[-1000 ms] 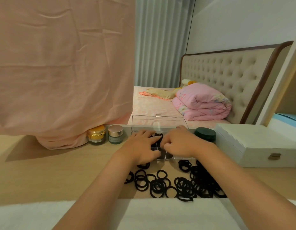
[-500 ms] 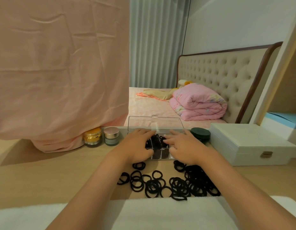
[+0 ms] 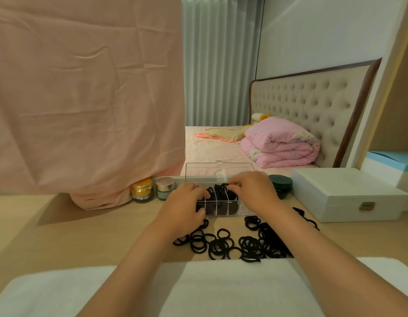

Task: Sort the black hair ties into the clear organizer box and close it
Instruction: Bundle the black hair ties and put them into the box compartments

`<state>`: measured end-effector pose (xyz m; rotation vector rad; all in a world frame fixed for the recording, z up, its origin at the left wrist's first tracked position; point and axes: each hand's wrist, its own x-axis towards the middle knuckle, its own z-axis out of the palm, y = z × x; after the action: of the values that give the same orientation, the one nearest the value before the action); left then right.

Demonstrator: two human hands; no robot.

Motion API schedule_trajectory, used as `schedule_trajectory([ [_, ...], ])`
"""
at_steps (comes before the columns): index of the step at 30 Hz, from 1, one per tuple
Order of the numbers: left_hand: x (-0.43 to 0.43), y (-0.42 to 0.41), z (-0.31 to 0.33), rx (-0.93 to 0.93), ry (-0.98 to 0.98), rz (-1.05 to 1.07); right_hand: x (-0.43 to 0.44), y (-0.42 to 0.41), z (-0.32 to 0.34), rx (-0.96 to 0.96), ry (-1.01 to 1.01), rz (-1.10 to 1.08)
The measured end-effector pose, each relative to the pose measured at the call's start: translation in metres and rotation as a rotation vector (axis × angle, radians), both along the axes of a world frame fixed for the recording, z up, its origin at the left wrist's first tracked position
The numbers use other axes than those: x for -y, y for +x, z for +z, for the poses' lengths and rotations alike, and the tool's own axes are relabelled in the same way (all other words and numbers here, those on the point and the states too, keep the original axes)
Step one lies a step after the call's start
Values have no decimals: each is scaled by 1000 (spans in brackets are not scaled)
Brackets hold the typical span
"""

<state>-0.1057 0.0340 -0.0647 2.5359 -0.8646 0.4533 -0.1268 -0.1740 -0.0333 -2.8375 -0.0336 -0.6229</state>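
Organizer box (image 3: 222,213) open, lid (image 3: 207,172) upright. Fingers of right hand (image 3: 253,193) pinch hair ties (image 3: 218,191) inside box; left hand (image 3: 182,207) fingers curled at box left end, hold unclear. Loose pile (image 3: 251,245) on worktop (image 3: 84,236) just before box.

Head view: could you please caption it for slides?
Left hand and right hand tuck hair ties into open organizer box.

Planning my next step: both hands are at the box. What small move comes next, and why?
Probably the right hand should press its bunch of ties down into the compartment: they bulge above the organizer box dividers, the lid stands open, and loose ties wait on the table.
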Motion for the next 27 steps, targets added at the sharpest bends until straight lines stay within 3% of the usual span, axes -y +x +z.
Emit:
schedule_trajectory([
  [4,11,3,7,-9,-16,-28,9,3,13,52,208,-69],
  [7,27,9,12,-41,15,-70,12,13,13,-38,244,-137],
  [12,47,18,8,-80,267,-96,17,24,-1,-192,262,-51],
  [16,48,20,1,-73,301,-69,28,27,-1,-105,372,26],
  [19,47,25,-4,-84,264,-75,33,21,-1,-82,260,38],
  [24,45,24,-7,-102,96,-101,24,10,-13,-241,-112,120],
  [27,44,20,-5,-98,51,-122,25,10,-11,-229,-37,114],
])
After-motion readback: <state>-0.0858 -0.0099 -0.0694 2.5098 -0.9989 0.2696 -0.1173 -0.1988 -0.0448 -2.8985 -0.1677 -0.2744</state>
